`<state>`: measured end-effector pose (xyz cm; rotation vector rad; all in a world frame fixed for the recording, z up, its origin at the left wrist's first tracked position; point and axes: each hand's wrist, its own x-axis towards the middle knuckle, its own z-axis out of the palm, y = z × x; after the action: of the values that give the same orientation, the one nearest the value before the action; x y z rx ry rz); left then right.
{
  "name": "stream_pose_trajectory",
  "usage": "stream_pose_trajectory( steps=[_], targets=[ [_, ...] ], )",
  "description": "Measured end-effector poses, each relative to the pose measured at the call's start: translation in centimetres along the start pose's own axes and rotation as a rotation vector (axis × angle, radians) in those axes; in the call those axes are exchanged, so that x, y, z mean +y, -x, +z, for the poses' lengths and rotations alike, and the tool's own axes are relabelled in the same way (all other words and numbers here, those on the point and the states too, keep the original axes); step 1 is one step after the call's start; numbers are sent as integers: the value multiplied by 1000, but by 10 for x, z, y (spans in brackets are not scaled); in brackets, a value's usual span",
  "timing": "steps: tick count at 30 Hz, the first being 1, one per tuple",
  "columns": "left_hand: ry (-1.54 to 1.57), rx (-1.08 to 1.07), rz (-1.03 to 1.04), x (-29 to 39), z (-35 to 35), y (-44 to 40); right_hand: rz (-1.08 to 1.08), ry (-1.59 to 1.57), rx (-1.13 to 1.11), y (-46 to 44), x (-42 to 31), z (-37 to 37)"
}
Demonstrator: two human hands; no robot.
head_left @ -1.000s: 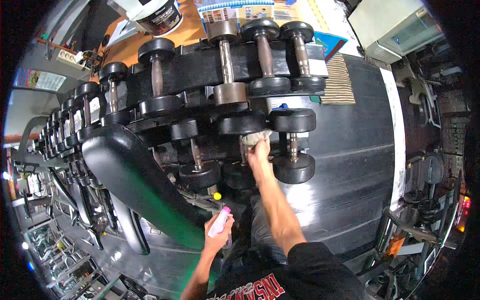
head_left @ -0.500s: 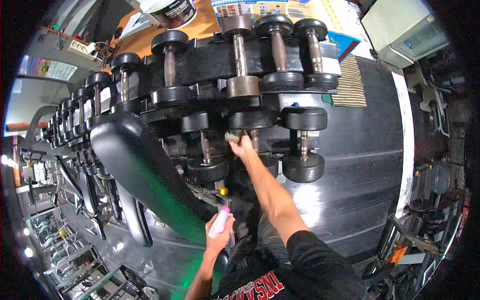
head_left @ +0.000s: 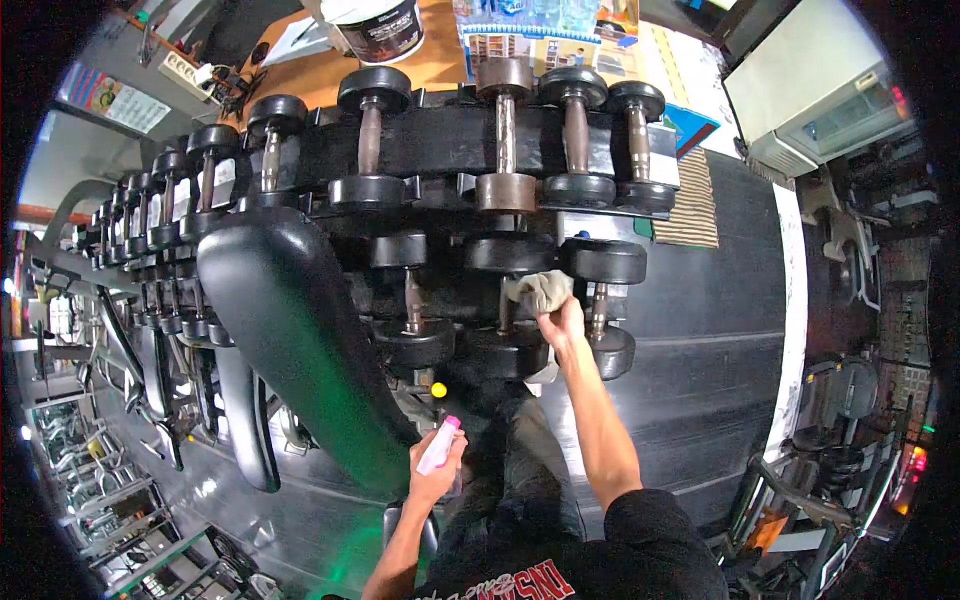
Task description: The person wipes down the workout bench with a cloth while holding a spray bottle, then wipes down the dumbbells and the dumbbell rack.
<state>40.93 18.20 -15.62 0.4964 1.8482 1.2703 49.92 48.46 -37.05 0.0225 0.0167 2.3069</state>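
A pale cloth [head_left: 543,291] is bunched in my right hand [head_left: 566,322], whose fingers are closed on it. The hand reaches over the lower tier, between a dumbbell [head_left: 507,353] and the dumbbell at the right end [head_left: 604,260]. Whether the cloth touches either one I cannot tell. My left hand [head_left: 434,470] is wrapped round a small spray bottle [head_left: 438,448] with a pink top, held low in front of my body. Left of the cloth stands another dumbbell [head_left: 414,342] on the lower tier.
A black padded bench [head_left: 290,330] slants close on my left. Several dumbbells line the upper tier of the rack [head_left: 440,140]. Behind it a wooden table [head_left: 440,45] bears a tub [head_left: 380,30]. A striped mat [head_left: 688,205] and a fridge [head_left: 815,90] are at the right.
My right hand has moved right with the cloth, from the middle dumbbell's handle toward the right-end dumbbell. The left hand still holds the spray bottle in about the same place. The view has shifted slightly.
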Motion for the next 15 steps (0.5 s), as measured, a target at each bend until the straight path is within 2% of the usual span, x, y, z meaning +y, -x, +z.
stream_pose_trajectory(
  steps=[2,4,6,7,8,10,12,13,14,15],
  targets=[
    [-20,-8,19,-8,-2,-2,-286,516,709,7,10,81],
    [-28,10,34,-5,0,-2,-338,666,770,9,25,90],
    [13,19,29,1,1,-1,-490,1189,904,-2,49,34],
    [29,25,18,1,2,0,-420,1206,926,-10,60,27],
    [30,34,23,0,2,1,-539,1348,1005,-24,84,32],
    [18,28,55,-1,0,5,-645,1497,1186,-42,118,45],
    [24,48,61,1,0,9,-686,1369,1086,-37,130,56],
    [38,61,72,3,3,11,-645,1421,1037,-30,130,57],
    [45,55,72,0,4,13,-484,1390,971,-20,126,60],
    [31,50,67,-5,4,13,-492,1397,967,-11,121,63]
  ],
)
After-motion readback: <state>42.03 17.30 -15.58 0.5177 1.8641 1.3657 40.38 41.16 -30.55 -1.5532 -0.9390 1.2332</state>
